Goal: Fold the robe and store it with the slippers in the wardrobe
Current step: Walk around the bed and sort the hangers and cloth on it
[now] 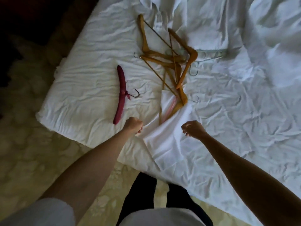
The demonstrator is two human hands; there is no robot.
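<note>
The left hand (133, 125) has its fingers curled, pinching the white cloth robe (162, 137) at the bed's near edge; the right hand (193, 128) hovers loosely curled, holding nothing. The tangled wooden hangers (171, 62) overlap the robe's far edge, so pulling could likely drag them along.

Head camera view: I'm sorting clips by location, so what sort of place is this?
Probably a bedroom, perhaps a hotel room: a wide bed with rumpled white sheets, a heap of brown wooden clothes hangers lying on it, and pale patterned carpet beneath.
</note>
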